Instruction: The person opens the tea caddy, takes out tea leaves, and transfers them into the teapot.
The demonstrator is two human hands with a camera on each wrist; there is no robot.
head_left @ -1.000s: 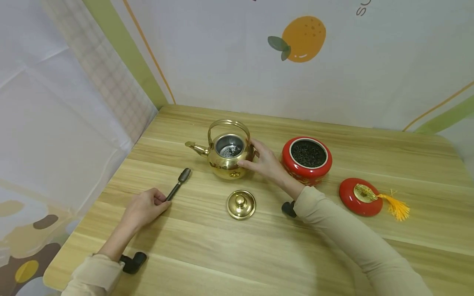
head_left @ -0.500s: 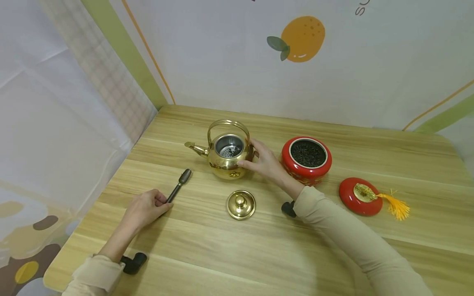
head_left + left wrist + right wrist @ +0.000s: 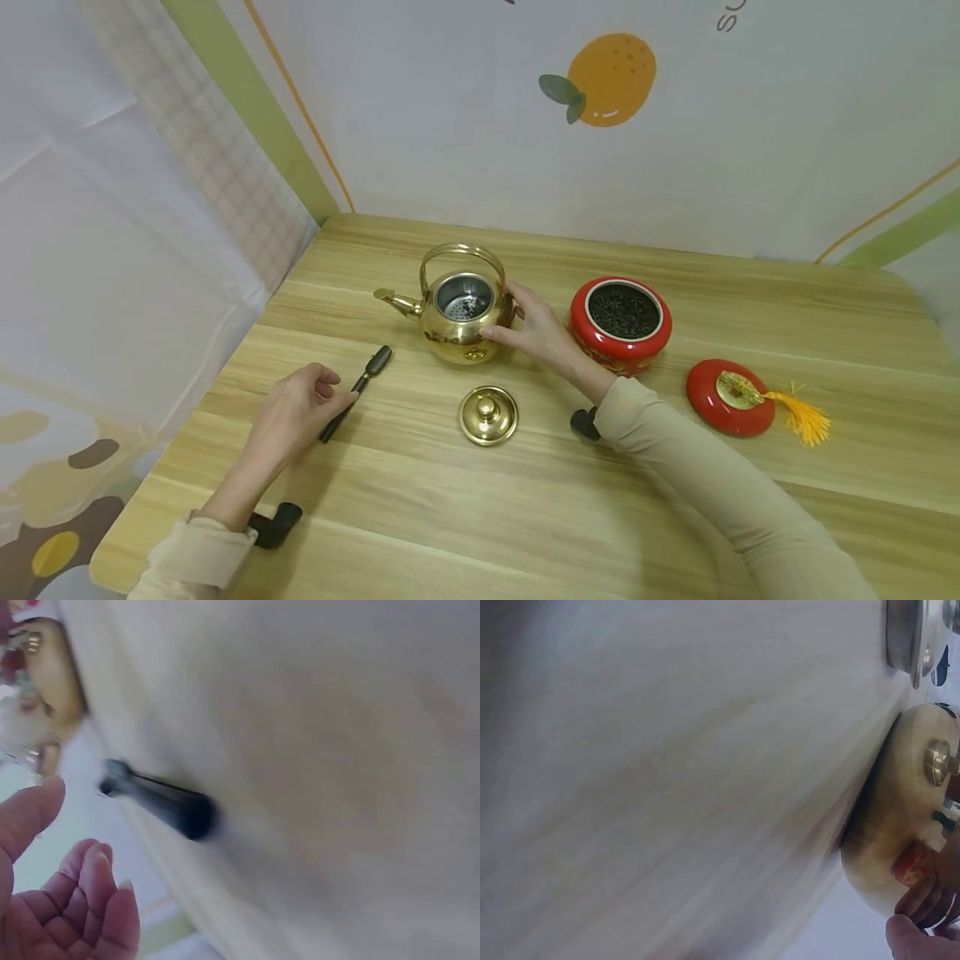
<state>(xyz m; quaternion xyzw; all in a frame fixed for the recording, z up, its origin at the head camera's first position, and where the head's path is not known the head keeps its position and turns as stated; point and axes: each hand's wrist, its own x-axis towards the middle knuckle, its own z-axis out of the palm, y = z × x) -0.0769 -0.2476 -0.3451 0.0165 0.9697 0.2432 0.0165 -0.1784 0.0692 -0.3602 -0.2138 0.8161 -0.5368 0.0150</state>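
Note:
In the head view a dark tea scoop [image 3: 362, 387] lies on the table at the left. My left hand [image 3: 302, 410] is just beside it, thumb over its handle in this view. The left wrist view shows a gap between the thumb and the loosely bent fingers [image 3: 90, 889], with the scoop [image 3: 161, 799] beyond them. My right hand [image 3: 536, 332] holds the side of a gold teapot [image 3: 453, 333], thumb in front and fingers toward the back. The teapot has no lid on, and a few dark tea leaves [image 3: 472, 307] lie in its metal strainer.
The gold teapot lid [image 3: 488, 415] lies in front of the pot. Right of the pot stands a red jar [image 3: 611, 348] of dark tea leaves. Its red lid [image 3: 712, 408], with an orange tassel [image 3: 806, 419], lies further right. A cloth [image 3: 720, 158] hangs behind the wooden table.
My left hand has let go of the tea scoop and risen slightly, baring its whole handle on the table. My right hand and the teapot have stayed in place.

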